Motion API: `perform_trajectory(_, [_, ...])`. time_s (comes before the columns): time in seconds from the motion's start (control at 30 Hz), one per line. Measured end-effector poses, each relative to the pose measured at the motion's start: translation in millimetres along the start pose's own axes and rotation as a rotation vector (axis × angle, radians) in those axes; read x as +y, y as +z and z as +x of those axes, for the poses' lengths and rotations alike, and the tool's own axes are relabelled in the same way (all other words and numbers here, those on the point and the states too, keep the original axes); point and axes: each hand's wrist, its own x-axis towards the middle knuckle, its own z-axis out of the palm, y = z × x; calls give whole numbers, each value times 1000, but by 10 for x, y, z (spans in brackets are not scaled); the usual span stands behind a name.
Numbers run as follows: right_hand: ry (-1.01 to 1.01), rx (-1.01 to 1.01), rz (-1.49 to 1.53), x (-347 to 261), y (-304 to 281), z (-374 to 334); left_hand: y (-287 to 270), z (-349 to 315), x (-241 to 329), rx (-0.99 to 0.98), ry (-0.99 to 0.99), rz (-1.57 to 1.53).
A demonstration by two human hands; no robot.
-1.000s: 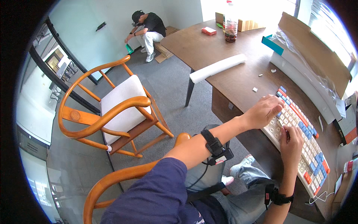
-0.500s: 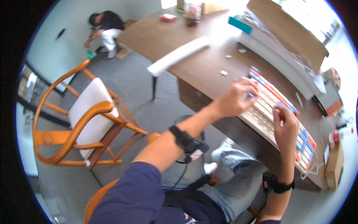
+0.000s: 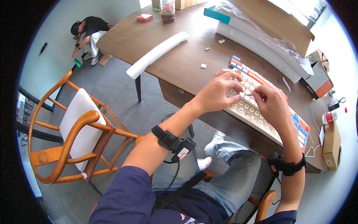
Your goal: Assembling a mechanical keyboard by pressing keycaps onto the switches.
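Right hand has thumb and fingertips pinched together, can't tell if anything's between them. Left hand has its fingers apart, over the upper end of the keyboard, right of center. One keyboard, probably stiff and fairly light, smooth little keycaps, so I'd grab the long edges. Further out: three small white bits upper center, one white foam roll upper left, two bottles, top middle and far right.

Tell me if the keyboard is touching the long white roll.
Apart: the head view shows brown tabletop between the keyboard and long white roll.
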Motion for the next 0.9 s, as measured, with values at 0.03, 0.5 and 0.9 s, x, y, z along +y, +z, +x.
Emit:
perform_trajectory(0.03, [16, -15, -12, -43, -16, 23, 0, 1, 2, 5, 8, -9])
perform_trajectory(0.5, [-172, -145, -199, -138, 61, 249, -1, -13, -56, 9, 28, 39])
perform_trajectory(0.9, [-252, -219, -549, -253, 165, 263, 122, -42, -119, 59, -1, -9])
